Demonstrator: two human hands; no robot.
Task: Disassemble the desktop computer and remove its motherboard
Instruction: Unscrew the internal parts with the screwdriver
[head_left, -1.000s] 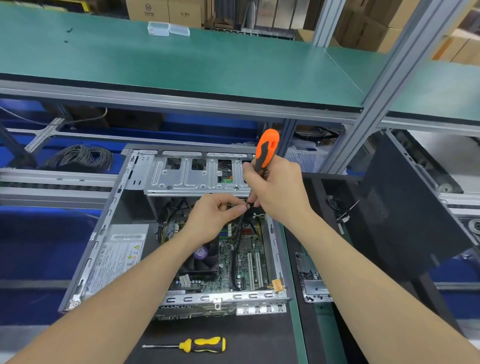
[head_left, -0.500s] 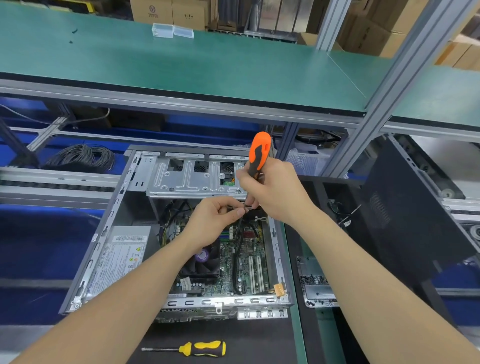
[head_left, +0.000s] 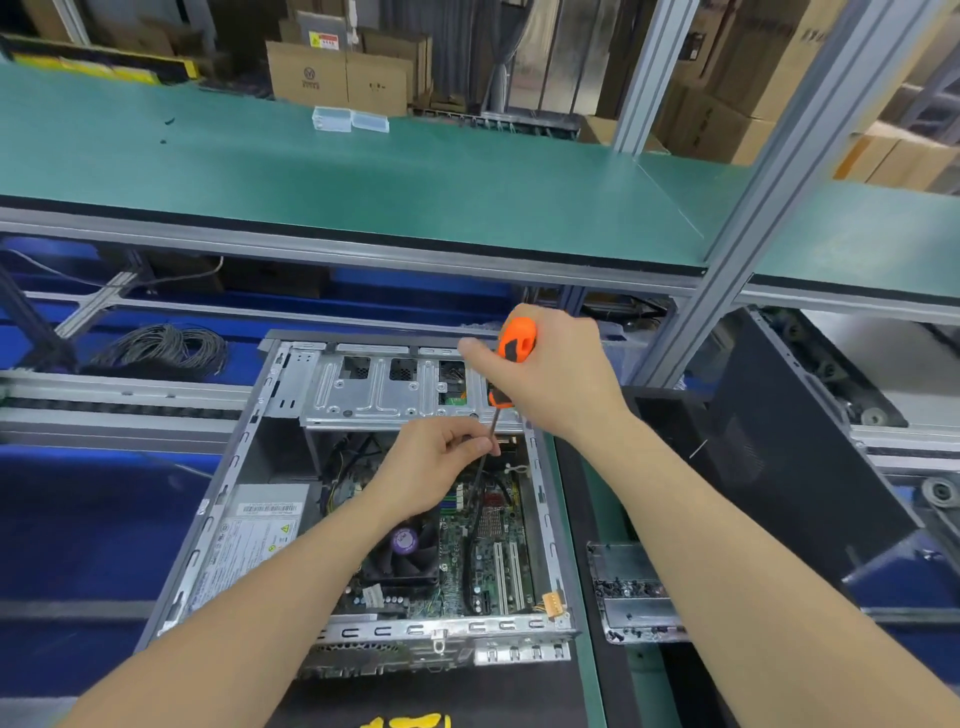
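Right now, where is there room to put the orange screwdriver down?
The wide green shelf top is bare in front of the two clear plastic boxes. The black mat is free between the grey computer case and the yellow screwdriver handle. Inside the case is crowded.

I count my left hand (head_left: 434, 467) and right hand (head_left: 563, 382), two hands, one orange screwdriver (head_left: 515, 344), one computer case (head_left: 234, 467), one motherboard (head_left: 452, 540), two clear boxes (head_left: 332, 118) upper centre, one wire coil (head_left: 161, 345) at left, one screw tray (head_left: 631, 597) lower right

Open desktop case (head_left: 234, 499) flat on bench, motherboard (head_left: 498, 530) inside.
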